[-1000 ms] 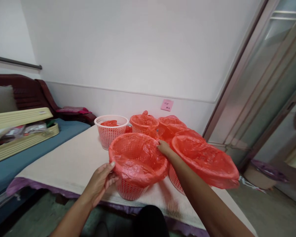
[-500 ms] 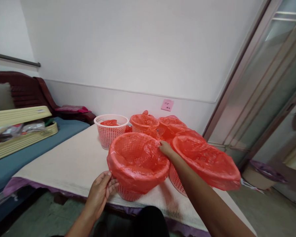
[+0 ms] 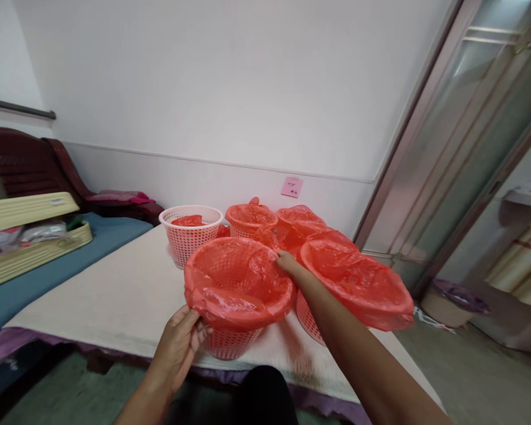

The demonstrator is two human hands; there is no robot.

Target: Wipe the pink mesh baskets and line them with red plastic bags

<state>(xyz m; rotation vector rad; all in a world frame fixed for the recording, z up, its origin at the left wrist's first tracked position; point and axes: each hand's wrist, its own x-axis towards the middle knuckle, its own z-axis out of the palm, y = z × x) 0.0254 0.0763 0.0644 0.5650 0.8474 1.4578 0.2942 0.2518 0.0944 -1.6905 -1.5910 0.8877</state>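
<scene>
The near basket [image 3: 234, 339], pink lattice plastic lined with a red bag [image 3: 241, 289], stands upright at lower centre of the frame, mouth up, its axis vertical, close to the near edge of the table [image 3: 128, 295]. The bag's rim is folded down over the basket's lip all round. The left hand [image 3: 179, 342] pinches the folded film at the near-left rim, fingers curled shut on it. The right hand [image 3: 287, 262] reaches across to the far-right rim; its fingertips rest on the film there, though whether they close on it cannot be told. Just beside the basket to the right, a second lined basket [image 3: 354, 283] leans, its mouth tilted toward the frame's right. Behind stand an unlined basket [image 3: 190, 236] with red film inside and two more lined ones [image 3: 252, 218], closely grouped. Open cream tabletop lies to the left, bare as far as a blue mattress [image 3: 48, 271]. A white wall [image 3: 230, 88] carries a pink note [image 3: 291, 187]; a glass sliding door [image 3: 464, 153] fills the right.
</scene>
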